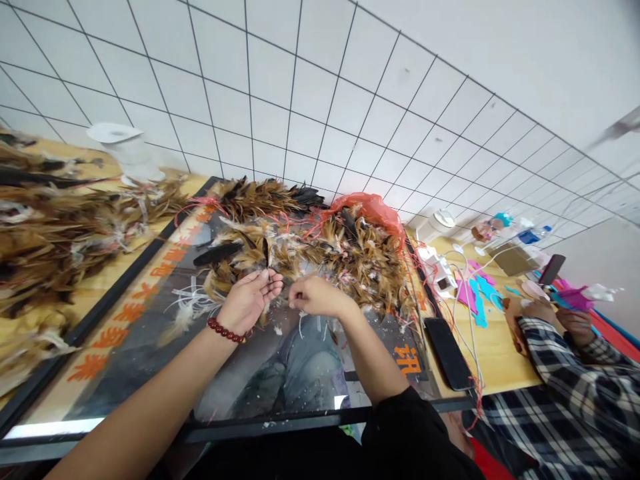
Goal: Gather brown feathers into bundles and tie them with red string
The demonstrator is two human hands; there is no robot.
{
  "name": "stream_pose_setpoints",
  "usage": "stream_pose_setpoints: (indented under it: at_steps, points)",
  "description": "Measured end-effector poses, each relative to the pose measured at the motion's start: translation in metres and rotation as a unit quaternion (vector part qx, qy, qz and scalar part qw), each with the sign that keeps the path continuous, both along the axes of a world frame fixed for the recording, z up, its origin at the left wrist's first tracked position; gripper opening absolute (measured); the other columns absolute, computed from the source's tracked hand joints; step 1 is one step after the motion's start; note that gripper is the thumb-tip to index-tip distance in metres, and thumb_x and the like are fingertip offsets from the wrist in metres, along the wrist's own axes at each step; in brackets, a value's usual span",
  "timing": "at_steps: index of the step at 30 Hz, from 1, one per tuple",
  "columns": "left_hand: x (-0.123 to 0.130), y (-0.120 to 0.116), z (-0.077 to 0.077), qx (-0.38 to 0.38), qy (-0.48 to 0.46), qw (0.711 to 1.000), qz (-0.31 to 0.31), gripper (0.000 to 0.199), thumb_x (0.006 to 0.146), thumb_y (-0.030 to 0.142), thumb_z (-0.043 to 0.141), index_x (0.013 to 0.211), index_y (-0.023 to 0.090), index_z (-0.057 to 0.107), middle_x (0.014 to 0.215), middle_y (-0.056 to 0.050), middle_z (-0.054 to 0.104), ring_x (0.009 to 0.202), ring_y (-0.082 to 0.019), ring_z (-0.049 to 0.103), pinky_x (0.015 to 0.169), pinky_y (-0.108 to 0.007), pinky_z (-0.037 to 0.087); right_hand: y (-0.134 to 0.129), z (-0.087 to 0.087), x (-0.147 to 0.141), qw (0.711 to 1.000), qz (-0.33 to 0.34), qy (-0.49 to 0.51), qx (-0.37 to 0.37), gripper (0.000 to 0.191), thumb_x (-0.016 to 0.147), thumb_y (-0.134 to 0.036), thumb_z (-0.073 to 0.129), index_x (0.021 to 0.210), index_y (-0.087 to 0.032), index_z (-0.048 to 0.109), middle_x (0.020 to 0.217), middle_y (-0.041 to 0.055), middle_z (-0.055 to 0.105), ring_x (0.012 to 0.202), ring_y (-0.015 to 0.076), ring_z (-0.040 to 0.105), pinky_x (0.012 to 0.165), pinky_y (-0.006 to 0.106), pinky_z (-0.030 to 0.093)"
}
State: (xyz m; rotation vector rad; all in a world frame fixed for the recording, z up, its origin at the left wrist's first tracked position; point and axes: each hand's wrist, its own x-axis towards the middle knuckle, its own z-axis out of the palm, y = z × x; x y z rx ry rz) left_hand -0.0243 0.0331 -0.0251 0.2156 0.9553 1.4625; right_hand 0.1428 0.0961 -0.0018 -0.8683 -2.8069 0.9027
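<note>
My left hand [247, 301], with a dark red bead bracelet [225, 330] on the wrist, is turned palm up. Its thumb and fingertips pinch a small dark feather [265, 251] that stands upright. Just to the right is my right hand [314, 295], its fingers curled downward; whatever is in them, if anything, is too small to make out. Beyond both hands lies a loose heap of brown feathers [370, 263]. A long black feather [219, 253] and thin white strips [193, 297] are left of my left hand.
A glossy dark panel [165, 353] with orange characters lies under the work. More feathers [45, 233] cover the left side. A red plastic bag [367, 207] is at the back. Rightward are a phone [449, 353], cables, coloured pieces and a person in a checked sleeve [545, 347].
</note>
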Motion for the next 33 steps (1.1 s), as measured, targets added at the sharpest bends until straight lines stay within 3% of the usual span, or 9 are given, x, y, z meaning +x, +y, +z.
stream_pose_setpoints:
  at_steps: [2, 5, 7, 9, 15, 21, 25, 28, 33]
  points:
    - [0.001, 0.0, 0.0, -0.006, 0.004, 1.0, -0.005, 0.017, 0.087, 0.002, 0.055, 0.077, 0.009, 0.067, 0.077, -0.01, 0.073, 0.067, -0.013, 0.069, 0.065, -0.023, 0.057, 0.008, -0.002, 0.004, 0.984, -0.061, 0.134, -0.1, 0.008, 0.083, -0.02, 0.063, 0.077, -0.015, 0.065, 0.071, -0.0002, 0.065, 0.066, 0.0099, 0.056, 0.066, 0.021, 0.042]
    - [0.003, -0.001, 0.001, -0.018, 0.008, 1.0, -0.02, 0.016, 0.087, 0.002, 0.056, 0.077, 0.009, 0.067, 0.079, -0.012, 0.073, 0.072, -0.015, 0.071, 0.07, -0.027, 0.059, 0.012, -0.005, 0.001, 0.913, -0.158, 0.29, -0.238, 0.022, 0.08, -0.037, 0.067, 0.076, -0.017, 0.059, 0.065, -0.0018, 0.063, 0.059, 0.0098, 0.056, 0.062, 0.023, 0.046]
    - [0.005, -0.002, 0.002, -0.028, 0.012, 0.999, -0.037, 0.018, 0.087, 0.002, 0.055, 0.075, 0.009, 0.067, 0.077, -0.011, 0.073, 0.071, -0.017, 0.072, 0.071, -0.028, 0.059, 0.01, -0.008, -0.007, 0.878, -0.201, 0.346, -0.261, 0.025, 0.075, -0.04, 0.069, 0.075, -0.017, 0.058, 0.064, -0.0019, 0.063, 0.057, 0.0101, 0.056, 0.061, 0.023, 0.048]
    - [0.006, -0.003, 0.002, -0.039, 0.019, 0.997, -0.063, 0.018, 0.087, 0.003, 0.056, 0.075, 0.009, 0.067, 0.076, -0.012, 0.073, 0.07, -0.018, 0.072, 0.069, -0.029, 0.058, 0.005, -0.011, -0.015, 0.869, -0.229, 0.369, -0.236, 0.023, 0.074, -0.038, 0.069, 0.077, -0.018, 0.059, 0.067, -0.001, 0.064, 0.059, 0.0106, 0.057, 0.063, 0.024, 0.049]
    - [0.006, -0.003, 0.001, -0.034, 0.024, 0.993, -0.108, 0.013, 0.084, 0.004, 0.063, 0.073, 0.009, 0.069, 0.073, -0.01, 0.072, 0.064, -0.015, 0.069, 0.063, -0.025, 0.056, -0.009, -0.013, -0.024, 0.911, -0.248, 0.328, -0.036, 0.008, 0.079, -0.026, 0.06, 0.078, -0.019, 0.063, 0.074, -0.0004, 0.066, 0.066, 0.0111, 0.06, 0.068, 0.023, 0.05]
    - [0.006, -0.004, -0.003, -0.002, 0.052, 0.987, -0.153, 0.008, 0.077, 0.008, 0.072, 0.07, 0.008, 0.069, 0.063, -0.006, 0.065, 0.053, -0.009, 0.058, 0.05, -0.019, 0.05, -0.008, -0.01, -0.022, 0.917, -0.223, 0.33, 0.001, 0.007, 0.082, -0.022, 0.059, 0.081, -0.017, 0.065, 0.077, 0.0001, 0.066, 0.07, 0.0113, 0.06, 0.071, 0.022, 0.048]
    - [0.002, -0.003, -0.001, 0.028, 0.022, 0.995, -0.092, 0.004, 0.077, 0.011, 0.073, 0.075, 0.008, 0.07, 0.062, -0.002, 0.059, 0.051, -0.007, 0.052, 0.047, -0.017, 0.046, 0.008, -0.005, -0.003, 0.955, -0.187, 0.231, 0.012, 0.018, 0.08, -0.015, 0.063, 0.097, -0.015, 0.067, 0.087, 0.0026, 0.067, 0.076, 0.012, 0.061, 0.074, 0.023, 0.047]
    - [0.0, -0.001, 0.003, 0.022, 0.009, 0.999, -0.038, 0.004, 0.079, 0.008, 0.069, 0.076, 0.009, 0.069, 0.064, -0.002, 0.058, 0.053, -0.007, 0.052, 0.048, -0.016, 0.046, 0.014, -0.002, 0.011, 0.992, -0.092, 0.081, 0.037, 0.017, 0.076, -0.01, 0.068, 0.092, -0.016, 0.071, 0.083, 0.0017, 0.067, 0.076, 0.0122, 0.06, 0.074, 0.023, 0.044]
    - [0.0, 0.001, 0.004, 0.009, 0.0, 1.0, -0.002, 0.011, 0.083, 0.005, 0.062, 0.076, 0.009, 0.069, 0.066, -0.002, 0.058, 0.055, -0.007, 0.054, 0.049, -0.016, 0.046, 0.004, -0.003, 0.003, 0.994, -0.034, -0.063, 0.087, 0.012, 0.079, -0.017, 0.069, 0.09, -0.019, 0.073, 0.094, 0.0054, 0.07, 0.087, 0.0173, 0.061, 0.073, 0.024, 0.041]
